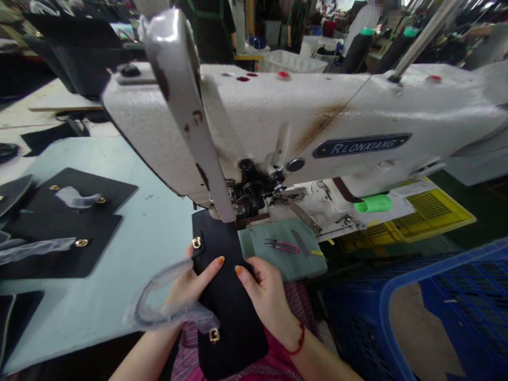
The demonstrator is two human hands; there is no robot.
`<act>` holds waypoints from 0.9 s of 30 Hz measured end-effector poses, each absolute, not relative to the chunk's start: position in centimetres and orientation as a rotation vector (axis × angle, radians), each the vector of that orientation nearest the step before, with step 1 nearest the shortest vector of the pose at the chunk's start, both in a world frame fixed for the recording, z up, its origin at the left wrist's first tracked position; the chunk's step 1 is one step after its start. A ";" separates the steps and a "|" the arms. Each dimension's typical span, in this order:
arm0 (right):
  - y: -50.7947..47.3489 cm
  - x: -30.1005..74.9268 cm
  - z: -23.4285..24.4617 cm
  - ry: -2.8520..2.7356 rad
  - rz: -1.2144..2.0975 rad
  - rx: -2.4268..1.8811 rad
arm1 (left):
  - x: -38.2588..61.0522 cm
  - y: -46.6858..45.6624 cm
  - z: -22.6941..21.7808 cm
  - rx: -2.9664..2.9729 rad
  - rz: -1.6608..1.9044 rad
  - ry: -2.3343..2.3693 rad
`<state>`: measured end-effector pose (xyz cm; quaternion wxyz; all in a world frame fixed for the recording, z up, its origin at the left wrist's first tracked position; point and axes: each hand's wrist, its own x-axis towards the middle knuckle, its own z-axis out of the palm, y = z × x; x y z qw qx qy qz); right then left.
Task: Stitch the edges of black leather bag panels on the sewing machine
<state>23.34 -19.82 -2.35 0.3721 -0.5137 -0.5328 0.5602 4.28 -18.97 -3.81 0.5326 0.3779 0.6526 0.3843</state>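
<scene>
A black bag panel (pixel 228 296) lies lengthwise between my hands, its far end at the needle area of a white sewing machine (pixel 254 111). My left hand (pixel 194 280) grips the panel's left edge, thumb on top and fingers underneath. On the opposite edge, my right hand (pixel 264 293) holds it the same way. A handle wrapped in clear plastic (pixel 170 315) loops out over my left forearm, with gold-coloured hardware (pixel 214 335) on the panel. Small pink-handled thread snips (pixel 282 245) rest on the pale green surface just right of the panel.
More black panels with plastic-wrapped handles (pixel 65 227) lie on the pale table (pixel 146 211) at left. A blue plastic basket (pixel 387 296) stands at lower right, and yellow crates (pixel 432 211) sit behind it. People are visible in the background.
</scene>
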 end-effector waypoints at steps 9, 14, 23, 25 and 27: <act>-19.6 23.1 -1.5 -1.199 1.623 -1.288 | 6.5 -18.9 -0.9 0.365 0.922 1.346; -19.6 23.2 -1.3 -1.220 1.601 -1.352 | 6.8 -18.9 -1.0 0.342 0.934 1.340; -18.4 22.9 -1.6 -1.275 1.534 -1.382 | 6.2 -17.7 -1.4 0.369 0.910 1.324; -17.9 22.8 -1.6 -1.284 1.526 -1.384 | 6.1 -17.2 -1.1 0.359 0.919 1.320; -17.4 22.6 -1.6 -1.278 1.526 -1.386 | 6.0 -16.7 -1.0 0.361 0.920 1.330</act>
